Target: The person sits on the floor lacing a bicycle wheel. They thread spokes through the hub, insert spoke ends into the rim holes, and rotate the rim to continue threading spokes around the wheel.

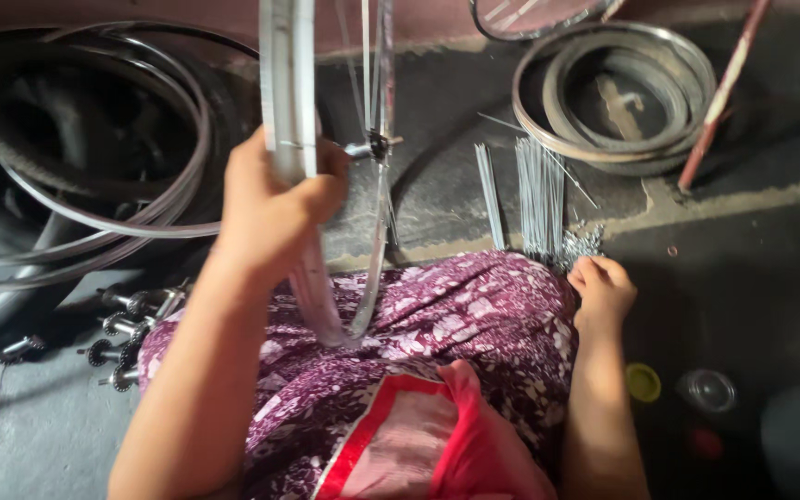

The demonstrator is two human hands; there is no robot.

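Note:
My left hand grips a shiny metal bicycle wheel rim that stands upright, its lower edge resting on my lap in purple patterned cloth. Thin spokes run inside the rim toward a small hub. My right hand is down at my right knee, fingers curled over the ends of a bundle of loose steel spokes lying on the floor; whether it holds any is unclear.
Stacked tyres and rims lie at the left, more rims at the upper right with a red-and-white rod. Several wheel hubs lie by my left knee. A yellow lid and clear jar sit at the right.

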